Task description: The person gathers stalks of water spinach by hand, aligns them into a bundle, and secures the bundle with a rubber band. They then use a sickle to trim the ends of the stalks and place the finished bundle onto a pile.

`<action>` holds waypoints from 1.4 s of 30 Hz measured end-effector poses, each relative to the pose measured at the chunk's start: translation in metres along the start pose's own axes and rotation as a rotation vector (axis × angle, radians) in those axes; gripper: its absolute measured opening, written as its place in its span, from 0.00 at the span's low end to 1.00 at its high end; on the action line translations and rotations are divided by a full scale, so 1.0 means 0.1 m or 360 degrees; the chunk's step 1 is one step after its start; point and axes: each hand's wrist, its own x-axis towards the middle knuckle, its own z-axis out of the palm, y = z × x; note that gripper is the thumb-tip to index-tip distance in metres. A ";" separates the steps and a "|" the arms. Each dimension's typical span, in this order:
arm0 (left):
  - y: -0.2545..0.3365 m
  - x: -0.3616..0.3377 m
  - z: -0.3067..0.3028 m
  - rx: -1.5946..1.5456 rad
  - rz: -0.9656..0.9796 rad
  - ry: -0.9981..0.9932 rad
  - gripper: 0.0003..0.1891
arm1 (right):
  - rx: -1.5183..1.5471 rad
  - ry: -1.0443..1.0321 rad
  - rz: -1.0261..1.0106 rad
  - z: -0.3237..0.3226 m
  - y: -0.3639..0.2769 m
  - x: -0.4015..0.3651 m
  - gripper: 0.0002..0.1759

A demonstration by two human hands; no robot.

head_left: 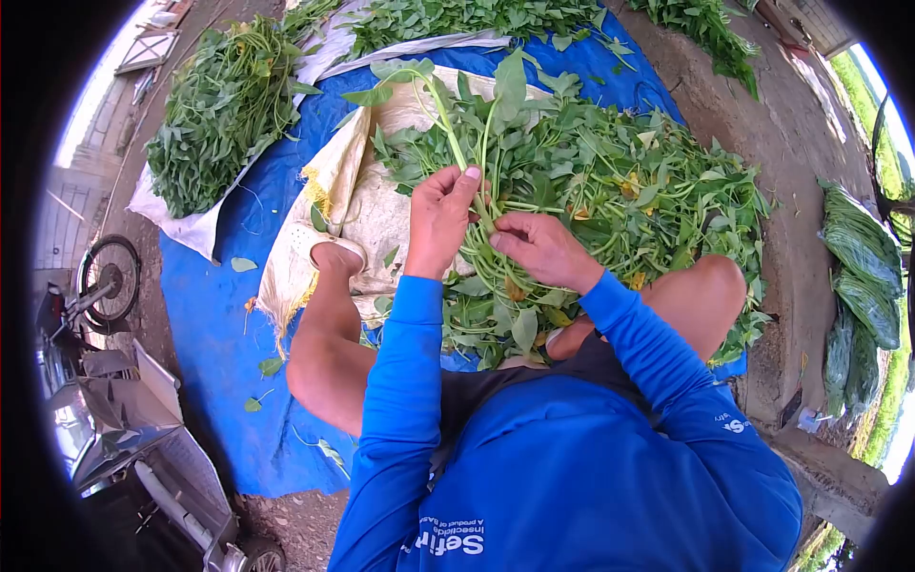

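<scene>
Pale green water spinach stems (448, 119) with broad leaves stand up between my two hands, above a loose heap of the same greens (620, 181). My left hand (443, 217) is closed around the stems, thumb pressed on top. Lower down, my right hand (543, 250) pinches the stems near their bottom part, thumb and fingers together. The two hands are close, slightly apart. Beneath the heap lies a cream woven sack (334, 238) with frayed yellow edges, spread over a blue tarp (205, 381). My bent legs frame the near side of the heap.
A large pile of greens (219, 114) rests on white sacking at the left. More greens (457, 17) lie at the far edge. Plastic-wrapped bundles (865, 257) sit at the right. A motorbike (157, 467) and a wheel (110, 278) stand at the left.
</scene>
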 end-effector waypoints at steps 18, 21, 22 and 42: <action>-0.40 -0.38 -0.14 -0.0240 -0.0104 0.0332 0.18 | -0.1226 -0.1100 0.0416 0.22 -0.18 -0.31 0.15; -0.10 -0.28 -0.47 -0.0426 -0.0048 0.0534 0.19 | -0.1036 -0.1140 0.0344 0.13 0.40 -0.52 0.14; -0.03 -0.28 -0.62 -0.0316 -0.0062 0.0517 0.17 | -0.1159 -0.0714 0.0447 -0.11 0.68 -0.53 0.14; -0.16 -0.58 -0.89 0.0163 -0.0451 0.0567 0.20 | 0.0764 0.0208 0.0583 -0.55 0.32 0.87 0.20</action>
